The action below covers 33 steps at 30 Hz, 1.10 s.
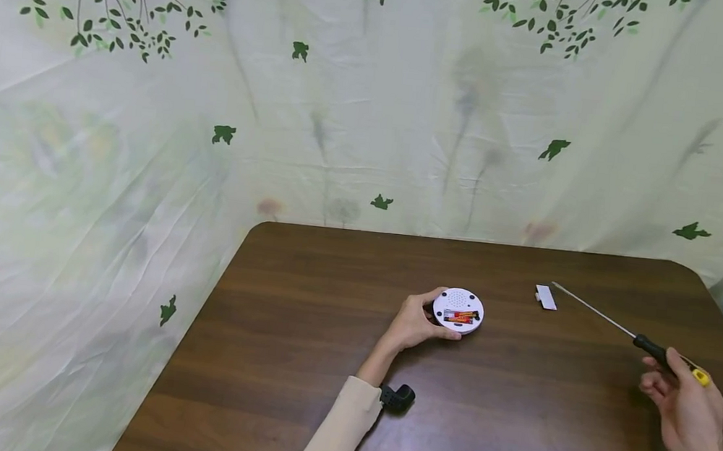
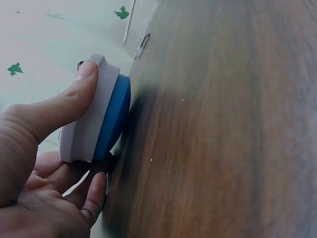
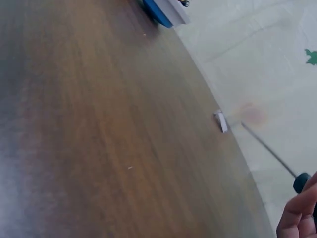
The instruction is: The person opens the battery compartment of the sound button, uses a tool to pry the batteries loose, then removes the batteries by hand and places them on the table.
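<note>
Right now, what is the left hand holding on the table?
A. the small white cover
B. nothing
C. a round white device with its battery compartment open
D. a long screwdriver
C: the left hand grips the round white device, whose batteries are exposed; the screwdriver is at the right hand, and the small white cover lies apart on the table.

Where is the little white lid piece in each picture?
Head: the white lid piece lies on the table, right of the round device, by the screwdriver tip.
Left wrist: small, top, left of middle.
Right wrist: right of middle.
Shared landmark: the screwdriver's thin shaft beside it.
</note>
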Each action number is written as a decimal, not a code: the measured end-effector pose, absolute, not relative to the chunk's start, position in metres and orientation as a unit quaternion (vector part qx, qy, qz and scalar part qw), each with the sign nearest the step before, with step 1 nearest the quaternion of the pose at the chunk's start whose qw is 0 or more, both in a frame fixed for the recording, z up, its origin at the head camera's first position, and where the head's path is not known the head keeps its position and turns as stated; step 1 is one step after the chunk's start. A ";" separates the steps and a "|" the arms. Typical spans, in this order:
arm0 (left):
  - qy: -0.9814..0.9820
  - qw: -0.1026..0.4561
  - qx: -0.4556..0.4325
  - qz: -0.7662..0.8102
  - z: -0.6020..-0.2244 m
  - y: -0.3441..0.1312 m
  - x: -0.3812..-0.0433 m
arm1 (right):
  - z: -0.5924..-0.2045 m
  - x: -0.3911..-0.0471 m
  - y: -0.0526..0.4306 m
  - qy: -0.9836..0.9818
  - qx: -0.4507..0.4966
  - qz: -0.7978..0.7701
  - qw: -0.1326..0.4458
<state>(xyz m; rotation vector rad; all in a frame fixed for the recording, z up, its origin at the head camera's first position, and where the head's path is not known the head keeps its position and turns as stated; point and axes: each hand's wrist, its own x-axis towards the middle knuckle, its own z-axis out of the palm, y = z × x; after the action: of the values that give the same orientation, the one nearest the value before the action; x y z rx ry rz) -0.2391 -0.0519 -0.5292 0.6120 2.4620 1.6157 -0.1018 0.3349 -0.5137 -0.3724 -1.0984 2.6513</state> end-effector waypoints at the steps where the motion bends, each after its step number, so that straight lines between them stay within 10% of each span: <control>1: 0.817 0.066 0.204 0.535 -0.529 -0.052 -0.239 | -0.514 -0.101 0.334 -0.385 -0.142 0.902 0.133; 12: 0.819 0.068 0.201 0.533 -0.530 -0.053 -0.239 | -0.512 -0.090 0.318 -0.691 -0.284 0.662 0.065; 18: 0.819 0.066 0.202 0.533 -0.528 -0.053 -0.239 | -0.501 -0.088 0.312 -0.914 -0.195 0.354 -0.041; 33: 0.823 0.072 0.191 0.529 -0.527 -0.052 -0.238 | -0.496 -0.098 0.283 -0.955 -0.161 0.238 -0.074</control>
<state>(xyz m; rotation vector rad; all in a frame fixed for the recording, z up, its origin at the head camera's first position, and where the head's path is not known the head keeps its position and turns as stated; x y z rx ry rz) -0.2384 -0.0525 -0.5275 0.5739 2.4742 1.5903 -0.0984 0.2831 -0.4963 -0.5326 -3.1500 0.7857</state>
